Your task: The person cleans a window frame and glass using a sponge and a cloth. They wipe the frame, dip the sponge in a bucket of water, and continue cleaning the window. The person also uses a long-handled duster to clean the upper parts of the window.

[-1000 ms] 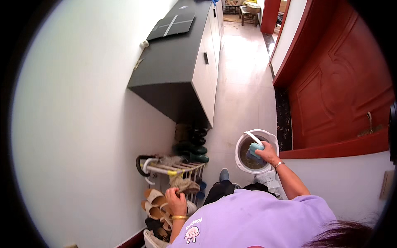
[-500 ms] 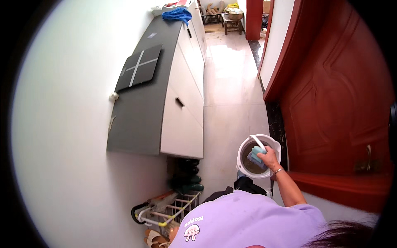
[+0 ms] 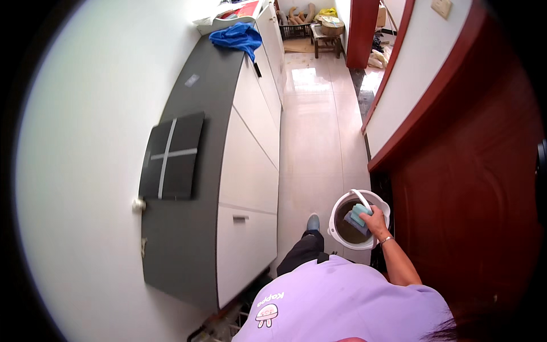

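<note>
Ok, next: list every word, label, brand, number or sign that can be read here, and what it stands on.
Purple shirt: a short white word above a cartoon; legible, but not copied here.
Pale label on the dark cabinet top: too small to read.
Red item in the white tray: any print too small.
White bucket: no text visible.

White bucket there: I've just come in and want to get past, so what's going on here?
A person in a lilac top stands between a long cabinet on the left and a dark red door. Their right hand holds a light-blue piece, perhaps a sponge or cloth, over the white bucket, whose handle reaches that hand. The bucket's inside looks grey-brown. The left hand is out of view.
</note>
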`<state>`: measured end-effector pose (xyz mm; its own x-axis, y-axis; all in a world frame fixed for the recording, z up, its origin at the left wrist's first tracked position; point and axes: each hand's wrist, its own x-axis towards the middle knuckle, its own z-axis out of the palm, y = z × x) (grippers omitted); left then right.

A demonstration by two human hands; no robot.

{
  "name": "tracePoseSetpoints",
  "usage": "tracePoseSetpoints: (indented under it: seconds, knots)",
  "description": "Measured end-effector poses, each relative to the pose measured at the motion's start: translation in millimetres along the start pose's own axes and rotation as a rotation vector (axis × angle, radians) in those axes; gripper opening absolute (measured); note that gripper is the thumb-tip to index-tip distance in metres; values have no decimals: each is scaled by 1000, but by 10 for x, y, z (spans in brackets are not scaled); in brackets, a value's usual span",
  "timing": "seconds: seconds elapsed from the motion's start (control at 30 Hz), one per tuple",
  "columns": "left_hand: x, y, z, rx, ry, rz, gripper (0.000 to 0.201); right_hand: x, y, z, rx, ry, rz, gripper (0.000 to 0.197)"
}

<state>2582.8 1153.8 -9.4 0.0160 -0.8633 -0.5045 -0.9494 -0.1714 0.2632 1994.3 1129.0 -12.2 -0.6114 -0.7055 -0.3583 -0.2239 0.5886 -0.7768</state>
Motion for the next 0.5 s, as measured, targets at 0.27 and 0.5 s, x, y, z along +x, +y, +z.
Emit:
tracePoseSetpoints:
  seconds: [0.27,0.5]
  knots:
    - [1453,936,-579,-9,-40,-6,25,1550,-668,-210,66,124,-64,40]
    - [2390,1837,-853,-5,-45,-72,27,3133,-1356,-288,119,70,-10,43]
